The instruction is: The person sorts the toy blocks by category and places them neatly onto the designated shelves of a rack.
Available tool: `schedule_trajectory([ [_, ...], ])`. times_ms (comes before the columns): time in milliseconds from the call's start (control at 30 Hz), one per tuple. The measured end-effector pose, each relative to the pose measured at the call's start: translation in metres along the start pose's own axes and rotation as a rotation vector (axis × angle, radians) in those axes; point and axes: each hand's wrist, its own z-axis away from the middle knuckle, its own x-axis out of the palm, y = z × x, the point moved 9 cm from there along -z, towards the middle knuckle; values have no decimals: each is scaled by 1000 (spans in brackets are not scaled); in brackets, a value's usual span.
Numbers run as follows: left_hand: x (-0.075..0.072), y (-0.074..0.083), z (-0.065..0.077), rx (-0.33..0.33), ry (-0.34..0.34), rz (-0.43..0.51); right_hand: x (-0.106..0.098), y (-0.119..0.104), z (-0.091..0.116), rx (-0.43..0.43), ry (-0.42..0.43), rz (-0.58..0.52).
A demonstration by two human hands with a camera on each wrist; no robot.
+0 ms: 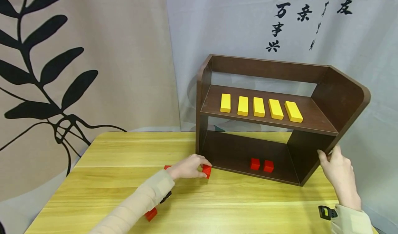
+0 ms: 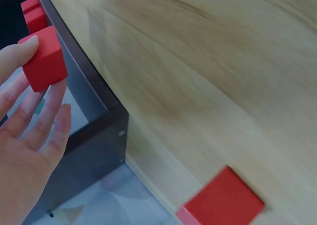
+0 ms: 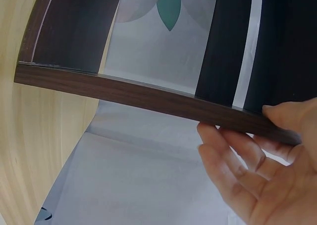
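My left hand (image 1: 188,166) pinches a red cube (image 2: 45,59) between thumb and fingers. In the head view that cube is just outside the lower left front edge of a dark brown two-tier shelf (image 1: 267,121). My right hand (image 1: 340,170) grips the front edge of the shelf's right side panel, thumb on one face and fingers on the other, as the right wrist view shows. Two red cubes (image 1: 255,164) sit on the lower tier toward the right. Several yellow blocks (image 1: 258,107) stand in a row on the upper tier.
On the wooden table (image 1: 124,158), one red block (image 1: 151,214) lies by the left forearm, partly covered by the sleeve. Another red block (image 1: 167,167) shows behind the left wrist. A printed cloth (image 1: 124,54) hangs behind the table.
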Motion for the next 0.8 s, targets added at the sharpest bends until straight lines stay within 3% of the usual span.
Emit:
schedule_trajectory([
  [233,7,10,-13,-7,20,-11,0,0,0,-4,2,2],
  [567,13,18,-33,39,154,-16,1,0,0,-2,16,1],
  [800,16,18,-47,4,218,-6,0,0,0,5,12,2],
])
